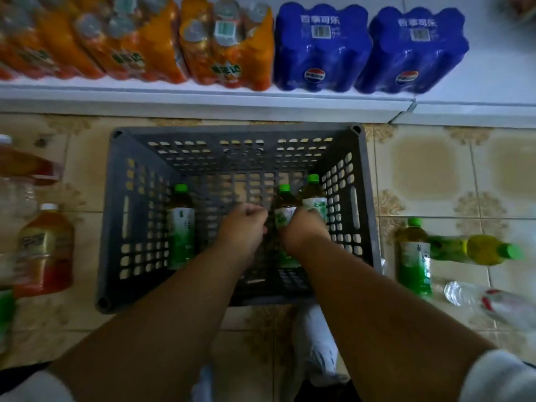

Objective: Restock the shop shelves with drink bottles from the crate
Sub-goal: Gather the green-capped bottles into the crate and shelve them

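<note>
Down in the grey crate (116, 216) stand three green-capped tea bottles: one at left (180, 224), two at right. The right hand (301, 230) grips the middle bottle (285, 210); the left hand (243, 224) is curled in a fist beside it, seemingly empty. Blue packs (322, 47) sit on the far shelf (203, 97).

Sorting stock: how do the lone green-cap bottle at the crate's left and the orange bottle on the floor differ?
The green-cap bottle stands inside the crate; the orange bottle stands outside it on the tiles. Its cap is green, the other's white. Its label is green and white, the other's red and orange. Neither is touched by a hand.
</note>
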The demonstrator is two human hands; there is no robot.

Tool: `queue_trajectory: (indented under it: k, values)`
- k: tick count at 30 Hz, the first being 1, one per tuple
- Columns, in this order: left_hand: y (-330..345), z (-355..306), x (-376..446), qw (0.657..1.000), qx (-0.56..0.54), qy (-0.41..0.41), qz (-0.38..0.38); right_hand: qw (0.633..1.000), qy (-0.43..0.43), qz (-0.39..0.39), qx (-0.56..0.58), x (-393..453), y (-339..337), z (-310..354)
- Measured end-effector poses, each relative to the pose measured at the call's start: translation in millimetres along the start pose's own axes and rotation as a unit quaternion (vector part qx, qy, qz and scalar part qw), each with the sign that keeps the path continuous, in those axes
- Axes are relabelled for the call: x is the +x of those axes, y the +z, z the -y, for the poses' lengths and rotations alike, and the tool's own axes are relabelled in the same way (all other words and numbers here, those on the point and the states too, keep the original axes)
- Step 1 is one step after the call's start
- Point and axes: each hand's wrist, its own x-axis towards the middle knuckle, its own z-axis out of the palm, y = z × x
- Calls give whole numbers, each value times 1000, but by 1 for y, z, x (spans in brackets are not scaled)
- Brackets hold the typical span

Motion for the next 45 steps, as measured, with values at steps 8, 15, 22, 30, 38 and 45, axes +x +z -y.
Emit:
queue_trajectory:
  k: [8, 15, 22, 30, 38, 45]
  values:
    - [61, 24, 88, 992, 4, -101, 76, 975, 146, -30, 166, 82, 12, -31]
    - [34, 32, 115, 988, 48, -149, -13, 985, 95, -3, 145, 84, 33, -29]
    - [2, 50, 132, 979, 121, -159, -51, 959, 14, 144, 245, 101, 58, -5]
    - [-25, 47, 124, 981, -92, -172, 18, 866, 73, 181, 460, 115, 69, 16]
    - [-69, -7, 77, 960, -238, -139, 50, 692, 61, 257, 671, 59, 50, 47]
    - [-148, -56, -76, 961, -247, -99, 69, 723, -11, 296, 624, -115, -24, 68]
